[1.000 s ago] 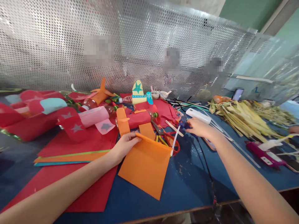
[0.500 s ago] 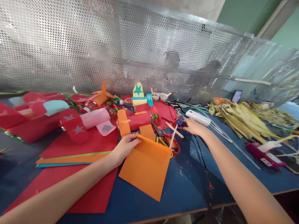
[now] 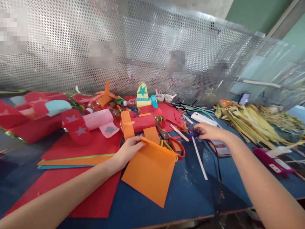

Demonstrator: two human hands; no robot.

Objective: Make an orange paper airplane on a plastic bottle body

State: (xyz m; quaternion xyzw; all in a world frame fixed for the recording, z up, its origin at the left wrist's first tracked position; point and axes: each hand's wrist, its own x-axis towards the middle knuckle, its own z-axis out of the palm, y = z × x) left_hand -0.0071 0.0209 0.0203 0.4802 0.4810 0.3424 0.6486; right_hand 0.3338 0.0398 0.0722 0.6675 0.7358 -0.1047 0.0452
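Observation:
My left hand point(image 3: 130, 149) pinches the upper edge of an orange sheet point(image 3: 150, 173), whose top is folded over; the sheet hangs tilted above the blue table. At mid right, my right hand point(image 3: 208, 131) has its fingers closed around a dark blue glue gun point(image 3: 191, 133), partly hidden by the fingers. From it a white glue stick point(image 3: 199, 159) sticks out toward me, and a black cord point(image 3: 218, 171) runs down to the table's near edge. Red-handled scissors point(image 3: 179, 148) lie just behind the orange sheet, with a yellow-handled pair point(image 3: 166, 144) next to them.
Stacked coloured sheets point(image 3: 95, 190) cover the left front. Paper-wrapped bottles point(image 3: 143, 123) with fins stand behind, against a perforated metal screen point(image 3: 147, 38). To the right are a phone point(image 3: 222, 149), dried husks point(image 3: 250, 122) and a purple power strip point(image 3: 271, 162).
My right hand has drawn the glue gun slightly right and toward me. The glue stick has swung to point down and right, and the phone has come into view. My left hand holds still.

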